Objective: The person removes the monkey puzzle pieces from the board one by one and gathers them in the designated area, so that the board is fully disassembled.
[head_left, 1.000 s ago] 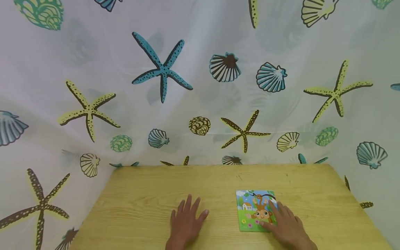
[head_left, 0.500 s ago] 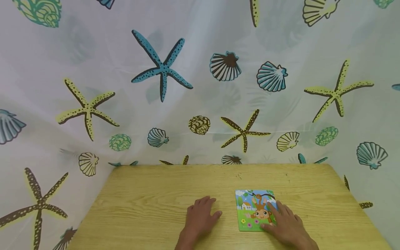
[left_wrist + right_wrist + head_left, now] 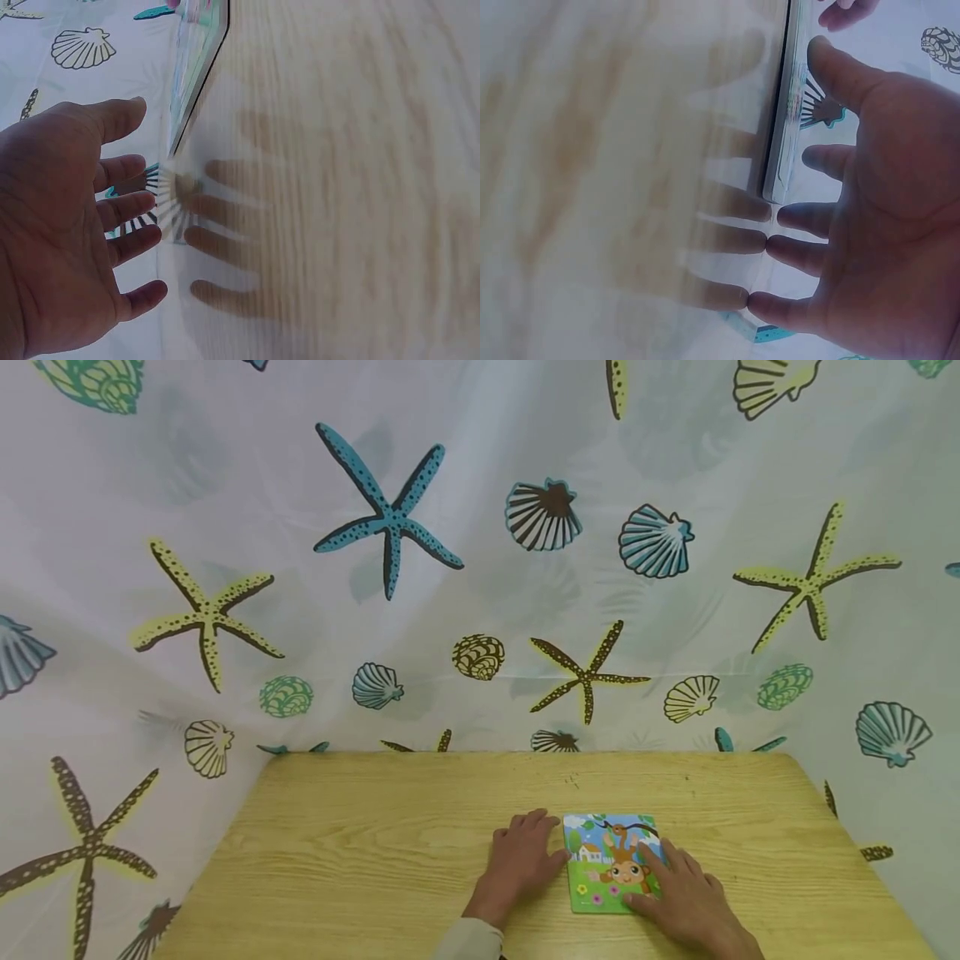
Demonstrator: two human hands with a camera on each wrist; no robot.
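Both hands are down on the wooden tabletop, either side of a small picture puzzle board showing a cartoon monkey, a little house and flowers on green grass. The board lies flat, right of centre and close to the near edge.

The right hand rests on the board's right and lower part, fingers straight and spread, laid flat over the picture rather than wrapped round anything. From the right wrist view the palm hovers over the board's edge, fingertips pressing on the surface, all apart.

The left hand lies palm-down just beside the board's left edge, thumb tip right at that edge; whether it touches the edge I cannot tell. Its fingers are loosely extended and slightly apart, gripping nothing. In the left wrist view the fingers are relaxed and separated, the board up ahead of them.

Behind the tabletop hangs a pale curtain printed with starfish and shells.
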